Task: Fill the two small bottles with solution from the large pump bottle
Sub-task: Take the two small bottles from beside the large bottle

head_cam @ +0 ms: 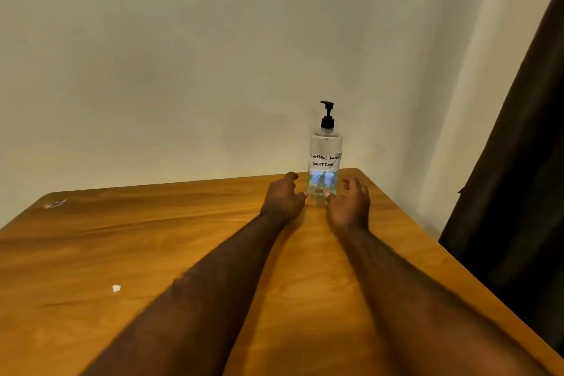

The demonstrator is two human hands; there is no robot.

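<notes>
A clear pump bottle (325,146) on the desk (152,238) is hand-lettered "CONTACT LENS SOLUTION". The left grip (283,197) and right grip (351,203), loosely spread and empty, flank two blue-capped small bottles (316,181).

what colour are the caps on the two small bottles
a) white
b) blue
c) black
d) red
b: the caps on both small bottles are blue, and only the pump bottle behind them has a black top.
</notes>
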